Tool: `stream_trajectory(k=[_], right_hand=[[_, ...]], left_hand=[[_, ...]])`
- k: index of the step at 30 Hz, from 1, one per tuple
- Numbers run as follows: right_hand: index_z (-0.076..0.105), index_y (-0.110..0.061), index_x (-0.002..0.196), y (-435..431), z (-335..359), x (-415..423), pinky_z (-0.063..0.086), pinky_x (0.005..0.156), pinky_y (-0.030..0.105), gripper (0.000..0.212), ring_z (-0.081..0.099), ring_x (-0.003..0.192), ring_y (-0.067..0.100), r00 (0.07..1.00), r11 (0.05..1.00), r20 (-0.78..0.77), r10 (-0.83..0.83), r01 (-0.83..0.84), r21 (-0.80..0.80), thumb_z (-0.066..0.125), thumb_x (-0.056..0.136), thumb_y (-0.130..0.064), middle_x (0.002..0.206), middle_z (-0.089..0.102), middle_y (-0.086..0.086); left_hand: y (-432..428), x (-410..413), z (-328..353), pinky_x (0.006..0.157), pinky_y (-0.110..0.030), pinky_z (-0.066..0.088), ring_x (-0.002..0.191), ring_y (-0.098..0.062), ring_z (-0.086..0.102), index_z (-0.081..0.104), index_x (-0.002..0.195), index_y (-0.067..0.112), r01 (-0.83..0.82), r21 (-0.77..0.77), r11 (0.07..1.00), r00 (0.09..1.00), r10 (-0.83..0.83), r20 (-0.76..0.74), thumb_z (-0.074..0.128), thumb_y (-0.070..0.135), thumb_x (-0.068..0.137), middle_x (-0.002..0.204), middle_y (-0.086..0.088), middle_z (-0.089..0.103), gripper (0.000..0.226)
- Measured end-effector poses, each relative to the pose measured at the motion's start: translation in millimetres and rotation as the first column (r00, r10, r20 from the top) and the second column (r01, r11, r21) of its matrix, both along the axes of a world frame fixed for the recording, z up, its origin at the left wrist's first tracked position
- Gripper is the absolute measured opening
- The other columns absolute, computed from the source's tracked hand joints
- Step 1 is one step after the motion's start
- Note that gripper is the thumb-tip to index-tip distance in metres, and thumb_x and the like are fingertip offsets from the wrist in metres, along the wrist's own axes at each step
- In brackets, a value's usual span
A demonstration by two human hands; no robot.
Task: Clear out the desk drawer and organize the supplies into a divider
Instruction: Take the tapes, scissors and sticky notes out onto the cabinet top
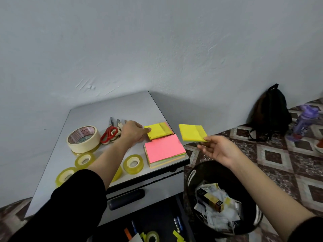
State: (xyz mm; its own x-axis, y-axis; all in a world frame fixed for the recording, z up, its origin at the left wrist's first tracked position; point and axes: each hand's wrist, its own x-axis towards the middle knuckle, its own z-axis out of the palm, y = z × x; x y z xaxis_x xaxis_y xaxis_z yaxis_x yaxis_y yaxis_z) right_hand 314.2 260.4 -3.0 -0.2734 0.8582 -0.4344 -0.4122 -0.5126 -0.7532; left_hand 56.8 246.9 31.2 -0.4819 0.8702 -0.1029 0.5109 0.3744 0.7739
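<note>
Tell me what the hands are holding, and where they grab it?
The right hand pinches a yellow pad by its near corner, in the air. The left hand touches the left edge of the desk pad; a grip cannot be told.

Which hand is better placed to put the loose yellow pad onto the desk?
The right hand: its fingers pinch that yellow pad beside the desk edge, while the left hand rests on the yellow stack.

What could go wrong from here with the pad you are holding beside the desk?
The right hand pinches the yellow pad by one corner, off the desk with the bin below; it might slip in with the rubbish. The pink stack lies at the desk's edge, so the left hand working beside it could knock it off.
</note>
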Motion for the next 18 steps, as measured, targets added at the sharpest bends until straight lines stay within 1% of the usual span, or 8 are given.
stream_trajectory(k=[2,3,4,7,9,11,15,18], right_hand=[[0.05,-0.005,0.076,1.9,7.8,-5.6,0.042,0.034,0.014,0.017,0.061,0.04,0.013,0.997,0.999,0.066,0.031,-0.033,0.032,0.045,0.091,0.0,0.056,0.06,0.009],[0.05,-0.005,0.075,3.7,11.4,-8.3,0.04,0.033,0.014,0.018,0.059,0.039,0.011,0.995,0.998,0.088,0.036,-0.04,0.046,0.046,0.091,0.0,0.061,0.059,0.01],[0.05,-0.005,0.074,5.5,14.6,-10.6,0.039,0.033,0.014,0.018,0.058,0.038,0.01,0.994,0.997,0.103,0.036,-0.043,0.058,0.046,0.091,0.001,0.066,0.056,0.01],[0.051,-0.005,0.074,8.9,22.4,-17.3,0.038,0.033,0.014,0.018,0.056,0.041,0.011,0.991,0.996,0.122,0.046,-0.055,0.075,0.047,0.091,0.001,0.071,0.055,0.01],[0.052,-0.005,0.074,9.2,25.4,-21.2,0.038,0.033,0.014,0.018,0.054,0.045,0.012,0.991,0.995,0.126,0.055,-0.065,0.079,0.047,0.091,0.0,0.071,0.055,0.01],[0.052,-0.005,0.074,8.6,25.9,-23.6,0.039,0.034,0.014,0.018,0.054,0.042,0.011,0.99,0.994,0.126,0.064,-0.074,0.081,0.048,0.091,0.0,0.071,0.055,0.01],[0.053,-0.005,0.076,6.7,23.7,-26.6,0.04,0.034,0.014,0.016,0.054,0.036,0.008,0.989,0.992,0.123,0.083,-0.093,0.084,0.048,0.09,0.0,0.07,0.057,0.01],[0.054,-0.005,0.076,8.4,23.0,-29.4,0.039,0.034,0.014,0.015,0.053,0.036,0.007,0.985,0.991,0.15,0.089,-0.103,0.087,0.05,0.09,0.0,0.061,0.062,0.007]], left_hand=[[-1.8,-1.6,1.2,0.085,-0.029,0.049,0.096,-0.018,0.062,0.055,0.117,0.007,0.1,-0.007,0.995,0.989,-0.1,-0.109,0.074,0.034,0.078,0.11,-0.01,0.06,0.051],[-3.6,-1.5,4.1,0.093,-0.03,0.043,0.112,-0.022,0.055,0.05,0.128,0.009,0.163,-0.028,0.986,0.979,-0.165,-0.117,0.075,0.036,0.076,0.123,-0.009,0.055,0.064],[-4.6,-2.1,5.8,0.095,-0.029,0.039,0.12,-0.022,0.049,0.045,0.135,0.012,0.225,-0.056,0.973,0.966,-0.23,-0.117,0.077,0.036,0.074,0.13,-0.009,0.051,0.073],[-3.9,-5.0,6.1,0.099,-0.029,0.038,0.123,-0.021,0.047,0.043,0.138,0.013,0.326,-0.131,0.936,0.925,-0.344,-0.161,0.081,0.032,0.069,0.135,-0.009,0.049,0.08],[-3.4,-6.5,3.5,0.1,-0.03,0.04,0.121,-0.02,0.049,0.044,0.137,0.012,0.328,-0.127,0.936,0.916,-0.348,-0.198,0.082,0.031,0.069,0.135,-0.007,0.05,0.08],[-2.6,-6.3,0.2,0.096,-0.029,0.04,0.119,-0.02,0.05,0.045,0.136,0.012,0.318,-0.11,0.942,0.912,-0.335,-0.235,0.081,0.033,0.069,0.133,-0.007,0.051,0.079],[-2.8,-3.8,-1.9,0.097,-0.03,0.04,0.12,-0.021,0.049,0.044,0.136,0.014,0.32,-0.103,0.942,0.899,-0.336,-0.282,0.08,0.037,0.07,0.133,-0.006,0.051,0.08],[-4.7,-0.7,-0.4,0.09,-0.025,0.039,0.116,-0.021,0.051,0.048,0.134,0.017,0.338,-0.131,0.932,0.876,-0.362,-0.319,0.077,0.036,0.075,0.126,-0.008,0.054,0.069]])
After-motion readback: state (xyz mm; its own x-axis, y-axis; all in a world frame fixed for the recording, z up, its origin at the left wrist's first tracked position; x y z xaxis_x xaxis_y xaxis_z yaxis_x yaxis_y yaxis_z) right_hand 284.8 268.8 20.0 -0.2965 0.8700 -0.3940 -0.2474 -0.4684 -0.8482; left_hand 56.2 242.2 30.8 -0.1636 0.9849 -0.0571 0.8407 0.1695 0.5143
